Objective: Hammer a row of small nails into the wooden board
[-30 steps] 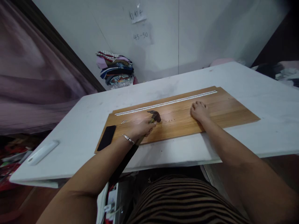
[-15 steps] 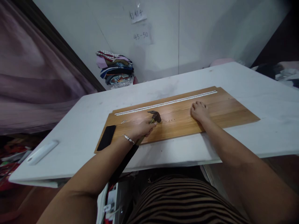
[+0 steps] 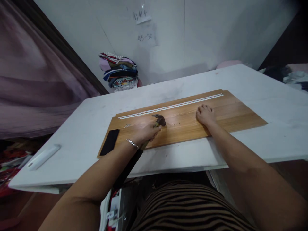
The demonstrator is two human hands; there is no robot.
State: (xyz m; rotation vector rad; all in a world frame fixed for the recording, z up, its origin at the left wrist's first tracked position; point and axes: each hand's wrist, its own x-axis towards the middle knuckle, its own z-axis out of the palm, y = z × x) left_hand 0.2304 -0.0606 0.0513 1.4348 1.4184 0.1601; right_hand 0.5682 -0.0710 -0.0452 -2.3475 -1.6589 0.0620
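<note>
My left hand (image 3: 149, 132) is wrapped around the handle of a claw hammer (image 3: 160, 120). The hammer's head is low over the wooden board (image 3: 185, 134), by the left end of a short row of small nail heads (image 3: 174, 124); I cannot tell whether it touches the surface. On the right part of the board rests my right hand (image 3: 205, 115), its fingers curled in. Whatever those fingers may hold is hidden. A few loose nails (image 3: 127, 125) lie to the left of the hammer.
Two ruler-like marked strips (image 3: 170, 106) run along the board's far side. A black flat pad (image 3: 109, 142) lies at its left end. The white table (image 3: 91, 122) also carries a long white object (image 3: 44, 157). Folded clothes (image 3: 120, 70) are piled by the wall.
</note>
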